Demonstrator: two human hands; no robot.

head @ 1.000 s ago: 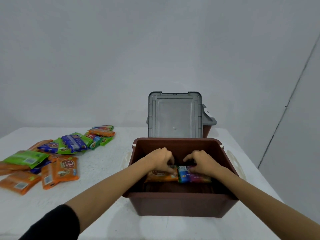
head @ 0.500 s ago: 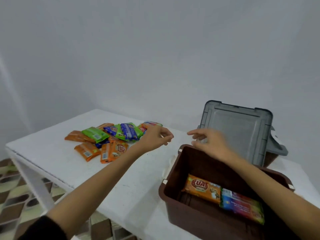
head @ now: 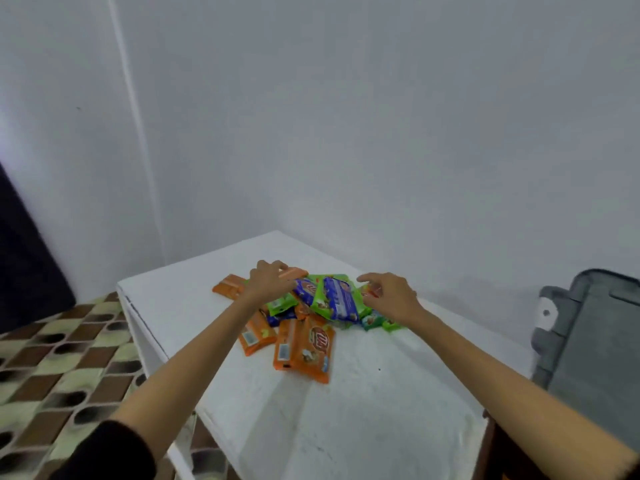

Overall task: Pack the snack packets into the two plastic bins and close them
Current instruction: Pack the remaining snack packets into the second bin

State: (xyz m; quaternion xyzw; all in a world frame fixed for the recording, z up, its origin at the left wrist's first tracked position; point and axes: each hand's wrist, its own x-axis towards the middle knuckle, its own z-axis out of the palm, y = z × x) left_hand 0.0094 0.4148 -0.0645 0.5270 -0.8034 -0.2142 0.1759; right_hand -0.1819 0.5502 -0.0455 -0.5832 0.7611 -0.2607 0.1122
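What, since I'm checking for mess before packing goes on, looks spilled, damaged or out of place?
Nothing looks spilled or damaged. The snack packets lie in a loose, overlapping heap on the white table, unsorted, which fits packing under way. The grey lid at the right edge stands tilted, not lying flat.

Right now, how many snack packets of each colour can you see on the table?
Orange plastic snack packets: 4
Green plastic snack packets: 3
Blue plastic snack packets: 2
Total: at least 9, since some overlap and hide others.
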